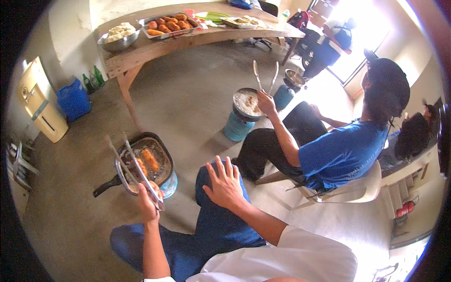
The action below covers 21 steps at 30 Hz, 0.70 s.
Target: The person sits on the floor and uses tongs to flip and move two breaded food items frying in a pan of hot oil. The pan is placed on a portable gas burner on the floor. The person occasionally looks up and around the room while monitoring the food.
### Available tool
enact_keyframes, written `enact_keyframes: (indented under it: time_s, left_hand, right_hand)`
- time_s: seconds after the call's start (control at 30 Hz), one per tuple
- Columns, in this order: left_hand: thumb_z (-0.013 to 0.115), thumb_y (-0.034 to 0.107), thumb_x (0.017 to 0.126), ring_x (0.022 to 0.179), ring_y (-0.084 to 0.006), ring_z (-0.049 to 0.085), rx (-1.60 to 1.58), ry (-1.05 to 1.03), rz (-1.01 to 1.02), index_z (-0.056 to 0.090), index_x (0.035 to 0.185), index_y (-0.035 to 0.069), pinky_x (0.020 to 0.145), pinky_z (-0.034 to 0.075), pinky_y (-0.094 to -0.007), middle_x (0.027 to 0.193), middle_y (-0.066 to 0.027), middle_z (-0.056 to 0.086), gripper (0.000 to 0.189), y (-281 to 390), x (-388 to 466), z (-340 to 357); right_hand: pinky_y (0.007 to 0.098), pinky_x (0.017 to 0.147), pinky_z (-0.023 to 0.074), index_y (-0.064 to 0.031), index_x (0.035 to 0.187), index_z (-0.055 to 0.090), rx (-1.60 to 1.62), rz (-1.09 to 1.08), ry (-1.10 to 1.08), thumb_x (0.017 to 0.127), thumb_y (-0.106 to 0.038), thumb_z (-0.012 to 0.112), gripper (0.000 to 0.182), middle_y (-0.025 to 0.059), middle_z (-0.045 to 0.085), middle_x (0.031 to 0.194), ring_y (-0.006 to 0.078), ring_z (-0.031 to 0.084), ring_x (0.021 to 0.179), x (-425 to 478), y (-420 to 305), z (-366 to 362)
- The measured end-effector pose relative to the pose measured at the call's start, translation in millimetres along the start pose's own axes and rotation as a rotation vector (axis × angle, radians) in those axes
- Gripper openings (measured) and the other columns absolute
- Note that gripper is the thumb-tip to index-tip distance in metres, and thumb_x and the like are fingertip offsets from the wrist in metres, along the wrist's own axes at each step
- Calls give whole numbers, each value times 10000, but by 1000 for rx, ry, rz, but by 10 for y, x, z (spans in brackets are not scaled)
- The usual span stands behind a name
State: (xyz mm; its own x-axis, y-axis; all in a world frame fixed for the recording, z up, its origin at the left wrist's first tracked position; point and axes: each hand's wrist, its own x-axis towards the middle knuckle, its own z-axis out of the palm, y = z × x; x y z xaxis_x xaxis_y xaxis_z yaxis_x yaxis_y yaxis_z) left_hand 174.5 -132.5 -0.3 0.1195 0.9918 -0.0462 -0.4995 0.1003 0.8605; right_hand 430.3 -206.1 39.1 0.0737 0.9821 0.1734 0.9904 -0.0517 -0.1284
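My left hand is closed around metal tongs, whose blurred arms stand apart above a dark frying pan. In the pan's bubbling oil lie browned, coated pieces of food, one partly behind the tongs. The pan rests on a light-blue portable burner, its black handle pointing lower left. Whether the tong tips touch the food cannot be told. My right hand lies palm down on my raised knee in blue trousers, fingers spread and holding nothing.
A seated co-worker in blue holds tongs beside another pan on a burner. A wooden table bears a bowl of pale food and a tray of browned pieces. Left are a blue bin and green bottles.
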Motion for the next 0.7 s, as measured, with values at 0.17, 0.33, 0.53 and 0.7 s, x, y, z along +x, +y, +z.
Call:
enact_keyframes:
  time_s: [0.17, 0.33, 0.53, 0.7]
  left_hand:
    - [417, 625, 1036, 582, -127, 484, 55, 18, -47, 508, 888, 119, 599, 451, -303, 686, -5, 470, 535, -98, 57, -76]
    - [391, 615, 1049, 630, -144, 547, 154, 75, -118, 544, 926, 111, 601, 460, -286, 729, -15, 536, 541, -137, 71, -197]
    - [336, 476, 1112, 870, -157, 584, 677, 75, 91, 618, 1028, 37, 812, 470, -322, 930, -53, 622, 528, -248, 21, -341]
    - [375, 428, 1117, 901, -152, 593, 514, 43, 44, 628, 1082, 28, 821, 480, -316, 998, -54, 631, 475, -445, 50, -342]
  right_hand:
    - [539, 1058, 411, -56, 1250, 628, 230, -191, -28, 909, -376, 679, 470, 168, 622, 1277, 355, 521, 1295, 503, -199, 194]
    - [479, 900, 536, -34, 1185, 661, 821, -363, -456, 982, -382, 620, 405, 220, 684, 1131, 394, 672, 1039, 860, -727, 363]
    - [457, 874, 557, -29, 1298, 575, 1008, -444, -504, 1011, -479, 571, 533, 197, 679, 1135, 347, 698, 1002, 758, -880, 691]
    - [446, 841, 566, 3, 1321, 511, 1071, -482, -409, 956, -408, 676, 575, 182, 672, 1067, 333, 699, 951, 686, -805, 711]
